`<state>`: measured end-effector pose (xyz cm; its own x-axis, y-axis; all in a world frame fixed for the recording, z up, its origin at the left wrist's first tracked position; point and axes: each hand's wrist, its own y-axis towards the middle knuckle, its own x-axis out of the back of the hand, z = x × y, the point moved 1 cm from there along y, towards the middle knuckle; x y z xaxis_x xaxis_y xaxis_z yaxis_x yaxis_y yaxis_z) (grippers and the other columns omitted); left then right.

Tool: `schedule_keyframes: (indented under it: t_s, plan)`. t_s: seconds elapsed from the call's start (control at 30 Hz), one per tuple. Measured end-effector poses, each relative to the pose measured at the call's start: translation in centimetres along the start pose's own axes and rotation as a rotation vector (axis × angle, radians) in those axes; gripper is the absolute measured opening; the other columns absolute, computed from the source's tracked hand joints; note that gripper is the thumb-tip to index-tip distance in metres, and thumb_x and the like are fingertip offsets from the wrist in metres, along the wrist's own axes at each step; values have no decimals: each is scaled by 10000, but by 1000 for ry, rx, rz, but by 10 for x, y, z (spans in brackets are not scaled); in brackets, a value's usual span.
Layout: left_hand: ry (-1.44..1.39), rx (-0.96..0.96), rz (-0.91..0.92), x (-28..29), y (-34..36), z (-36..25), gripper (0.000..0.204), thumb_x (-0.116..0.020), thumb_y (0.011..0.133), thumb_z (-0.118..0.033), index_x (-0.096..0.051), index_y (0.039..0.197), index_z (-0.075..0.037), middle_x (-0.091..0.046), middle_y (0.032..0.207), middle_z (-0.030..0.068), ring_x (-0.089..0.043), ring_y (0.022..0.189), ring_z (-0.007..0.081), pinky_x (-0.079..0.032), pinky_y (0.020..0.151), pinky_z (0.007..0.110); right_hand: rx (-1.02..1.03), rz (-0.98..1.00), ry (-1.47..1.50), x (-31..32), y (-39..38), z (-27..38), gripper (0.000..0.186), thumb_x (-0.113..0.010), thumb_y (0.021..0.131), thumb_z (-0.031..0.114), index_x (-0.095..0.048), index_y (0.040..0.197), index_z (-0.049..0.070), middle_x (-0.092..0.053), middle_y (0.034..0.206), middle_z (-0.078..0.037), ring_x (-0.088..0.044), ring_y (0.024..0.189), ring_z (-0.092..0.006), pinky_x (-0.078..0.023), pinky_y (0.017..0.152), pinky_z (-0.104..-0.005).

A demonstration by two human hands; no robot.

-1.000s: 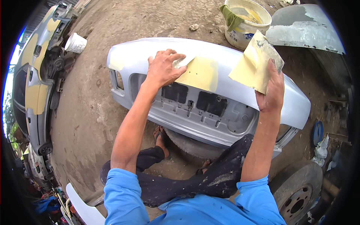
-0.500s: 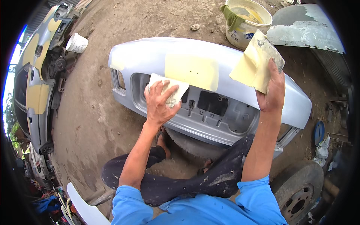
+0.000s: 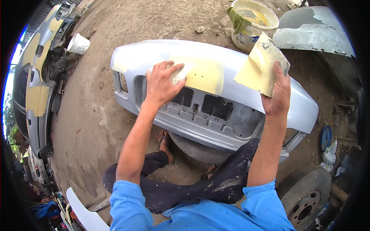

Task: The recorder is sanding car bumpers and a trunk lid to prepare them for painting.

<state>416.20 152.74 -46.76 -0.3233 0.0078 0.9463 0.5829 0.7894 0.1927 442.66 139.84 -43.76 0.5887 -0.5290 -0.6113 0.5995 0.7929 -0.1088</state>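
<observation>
A silver-grey car trunk lid lies across a tyre in front of me, with a pale yellow filler patch on its upper face. My left hand is closed over a whitish pad at the left part of that patch. Its fingers cover much of the pad, so I cannot tell whether it is cloth or paper. Above the lid's right part, my right hand grips a creased yellow sheet of sandpaper with grey smudges. The sheet is held up, apart from the lid.
Beyond the lid stands a white bucket with a green cloth over its rim. A weathered panel is at far right, a wheel at near right. A patched car body and a small white pail are left.
My left hand has moved forward with the whitish pad, from the lid's recess edge up onto the filler patch. My right hand holds the sandpaper in nearly the same place.
</observation>
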Motion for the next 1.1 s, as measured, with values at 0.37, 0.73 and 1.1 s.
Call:
schedule_keyframes:
  t_s: [0.37,0.73,1.1]
  plan:
    - [-35,-74,28,-21,-22,1,438,-682,653,-341,-673,1069,-206,-579,1147,97,-483,1145,269,-317,957,496,3,-8,0,3,1,4,368,-514,953,201,-466,1241,-22,-582,1183,-124,-612,1042,-221,-527,865,-352]
    - [4,-4,51,9,-35,19,454,-655,696,-307,-646,1135,-193,-559,1177,115,-494,1135,286,-326,991,491,-3,17,11,0,0,0,372,-512,953,198,-454,1249,-19,-581,1183,-131,-615,1042,-226,-535,852,-350]
    - [72,41,334,3,52,58,445,-570,748,-433,-652,1147,-256,-576,1204,53,-504,1142,263,-366,922,570,-1,-27,-32,-3,-4,-3,373,-528,946,184,-430,1231,-36,-578,1165,-145,-622,1022,-231,-556,823,-352]
